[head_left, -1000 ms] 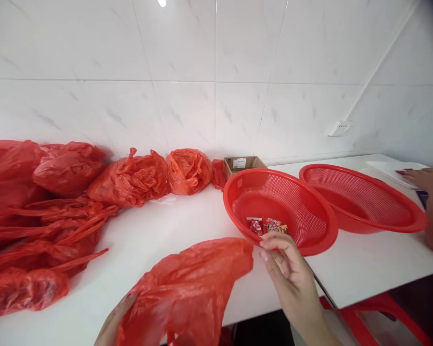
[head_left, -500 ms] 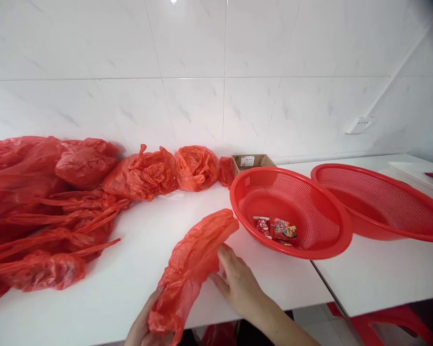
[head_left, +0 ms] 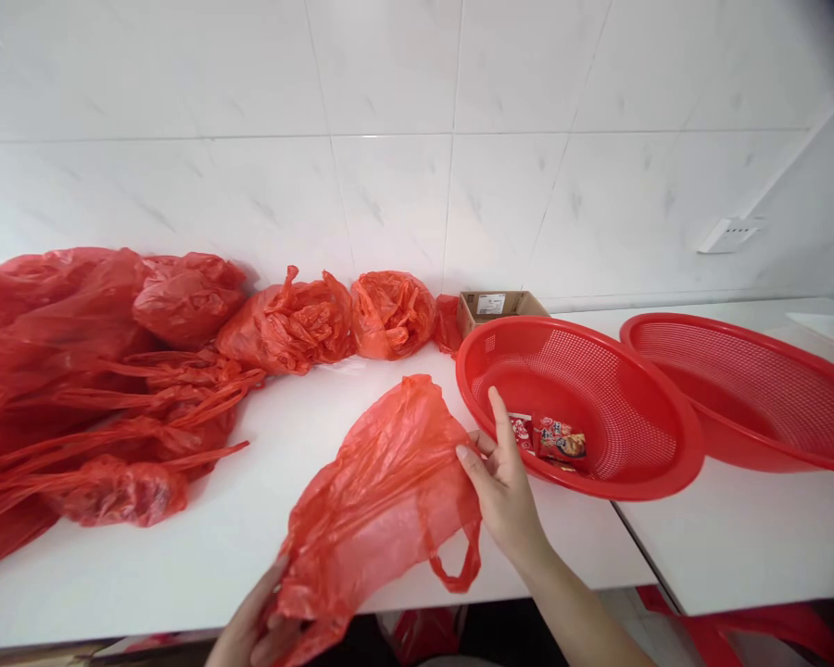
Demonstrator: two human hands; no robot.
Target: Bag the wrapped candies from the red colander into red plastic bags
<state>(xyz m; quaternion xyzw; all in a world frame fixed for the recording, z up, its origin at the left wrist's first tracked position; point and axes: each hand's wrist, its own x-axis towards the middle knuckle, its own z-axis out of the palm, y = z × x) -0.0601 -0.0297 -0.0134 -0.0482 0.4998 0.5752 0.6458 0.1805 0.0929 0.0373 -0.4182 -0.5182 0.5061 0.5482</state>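
Observation:
A thin red plastic bag [head_left: 375,491] is spread between my two hands above the front of the white table. My left hand [head_left: 254,621] grips its lower left end, with the fingers partly hidden by the plastic. At the upper right edge, my right hand [head_left: 504,482] pinches the bag between thumb and curled fingers while the index finger points up. One loop handle hangs below the right hand. Just beyond that hand stands a red perforated basket [head_left: 625,398] with a few small red snack packets [head_left: 560,440] at its bottom.
Several filled, knotted red bags [head_left: 125,398] crowd the left side and run along the tiled wall. A small cardboard box [head_left: 504,304] sits behind the basket. Another red basket [head_left: 729,380] stands at right, past a seam between tables. A red stool [head_left: 757,630] is below.
The bag has been spread wider, and a loop handle now shows. My right hand has moved up and right, its index finger now raised. The view has shifted slightly.

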